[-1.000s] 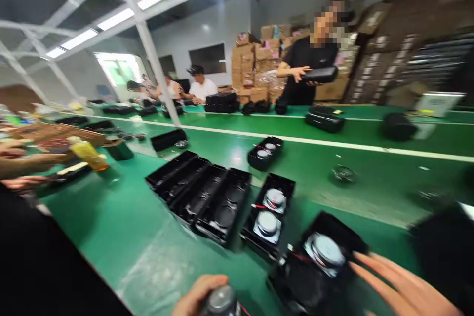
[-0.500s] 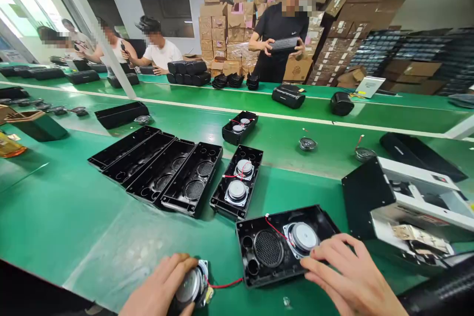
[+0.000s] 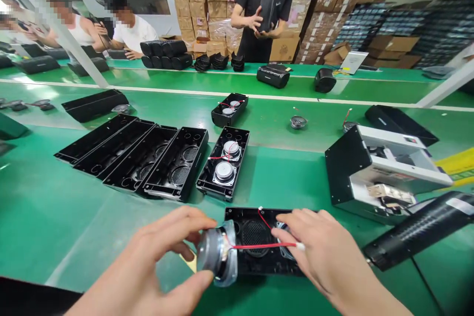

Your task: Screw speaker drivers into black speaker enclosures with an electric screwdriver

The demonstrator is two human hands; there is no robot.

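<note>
My left hand (image 3: pixel 174 252) grips a loose speaker driver (image 3: pixel 218 256) by its round magnet, tilted on its side above the bench. A red wire (image 3: pixel 262 246) runs from this driver to the right, its white plug in front of my right thumb. Below lies a black speaker housing (image 3: pixel 266 267), with a bare round mesh opening (image 3: pixel 255 238) on its left. My right hand (image 3: pixel 314 247) curls over a second speaker driver (image 3: pixel 283 239) seated in the housing's right half and covers most of it. That driver's own red wire (image 3: pixel 264 219) reaches the back rim.
Several open black housings (image 3: pixel 177 170) stand side by side at left. Beside them is a housing with two drivers (image 3: pixel 224 173). A white and black machine (image 3: pixel 385 173) and a black cylindrical tool (image 3: pixel 418 232) are on the right. Across the bench, a person (image 3: pixel 264 5) holds a black speaker.
My left hand has lifted the driver off the bench and brought it right, up to the housing. My right hand has moved left over the seated driver. The camera view has shifted.
</note>
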